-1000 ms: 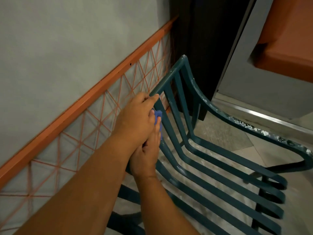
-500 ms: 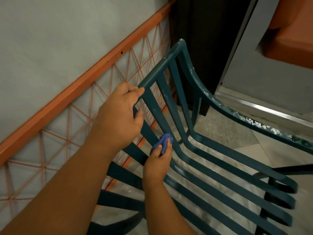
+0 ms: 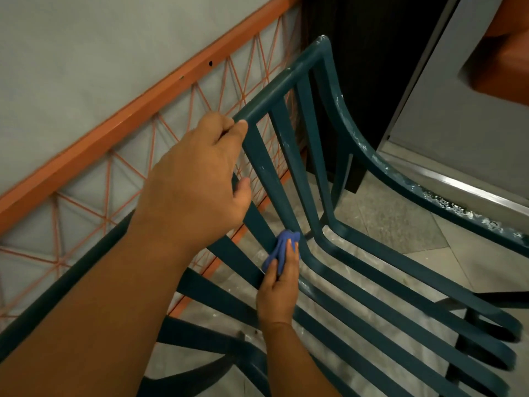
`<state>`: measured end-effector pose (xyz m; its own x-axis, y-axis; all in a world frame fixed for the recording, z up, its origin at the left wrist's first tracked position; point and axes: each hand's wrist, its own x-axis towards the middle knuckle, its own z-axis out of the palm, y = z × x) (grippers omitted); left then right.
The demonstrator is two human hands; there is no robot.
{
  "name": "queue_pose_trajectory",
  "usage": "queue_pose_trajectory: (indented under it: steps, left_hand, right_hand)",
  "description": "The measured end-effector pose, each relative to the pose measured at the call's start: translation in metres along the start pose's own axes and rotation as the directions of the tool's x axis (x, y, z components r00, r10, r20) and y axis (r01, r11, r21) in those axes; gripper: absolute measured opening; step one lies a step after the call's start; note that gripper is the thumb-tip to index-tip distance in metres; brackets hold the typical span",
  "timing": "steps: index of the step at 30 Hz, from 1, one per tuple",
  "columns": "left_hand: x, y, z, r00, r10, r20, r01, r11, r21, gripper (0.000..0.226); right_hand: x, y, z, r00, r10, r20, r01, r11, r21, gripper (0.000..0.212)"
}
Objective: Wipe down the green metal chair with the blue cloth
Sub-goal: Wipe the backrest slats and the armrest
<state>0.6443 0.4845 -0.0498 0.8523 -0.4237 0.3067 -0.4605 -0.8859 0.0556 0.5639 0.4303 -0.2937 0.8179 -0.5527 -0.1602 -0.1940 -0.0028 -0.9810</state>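
The green metal chair (image 3: 357,262) fills the middle of the view, its slatted back rising to the upper centre and its seat slats running to the lower right. My left hand (image 3: 200,181) grips the top rail of the back, fingers curled over it. My right hand (image 3: 279,287) holds the bunched blue cloth (image 3: 282,249) and presses it on a slat where the back bends into the seat. White flaking marks show on the right armrest.
An orange railing with string mesh (image 3: 114,133) runs along the grey wall just left of the chair. A dark post (image 3: 357,81) stands behind the chair back. Tiled floor (image 3: 400,222) shows under the slats. An orange shape (image 3: 506,53) sits at the top right.
My right hand slid the blue cloth down the slat, from near the top rail to the bend at the seat. My left hand kept its grip on the top rail.
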Motion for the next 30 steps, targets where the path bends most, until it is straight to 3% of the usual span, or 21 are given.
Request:
queue_pose_trajectory:
  steps: [5,11,15,17,20,25,30]
  left_hand:
    - [-0.013,0.020,0.021,0.993,0.041,0.113,-0.082,0.915,0.394,0.083]
    - [-0.045,0.034,0.067,0.910,0.060,0.410,-0.287,0.805,0.519,0.072]
    - [-0.059,0.032,0.088,0.879,0.067,0.472,-0.351,0.762,0.545,0.066]
    - [-0.066,0.035,0.097,0.861,0.069,0.504,-0.379,0.748,0.545,0.066]
    - [-0.076,0.038,0.109,0.827,0.063,0.558,-0.418,0.733,0.537,0.071]
    - [-0.084,0.034,0.113,0.806,0.054,0.590,-0.428,0.741,0.517,0.071]
    - [-0.085,0.027,0.115,0.799,0.081,0.596,-0.457,0.727,0.513,0.071]
  right_hand:
    - [0.008,0.034,-0.012,0.992,0.127,0.023,-0.126,0.991,-0.049,0.054]
    - [0.013,0.059,-0.021,0.970,0.241,0.013,-0.239,0.965,-0.107,0.057]
    - [0.019,0.080,-0.031,0.959,0.277,0.067,-0.246,0.922,-0.299,0.062]
    - [0.023,0.088,-0.037,0.953,0.287,0.101,-0.204,0.848,-0.489,0.067]
    - [0.028,0.095,-0.054,0.937,0.298,0.180,-0.050,0.626,-0.778,0.082]
    - [0.017,0.106,-0.115,0.900,0.283,0.331,0.206,0.394,-0.896,0.083]
    - [-0.011,0.115,-0.131,0.946,0.313,0.082,-0.025,0.323,-0.946,0.082]
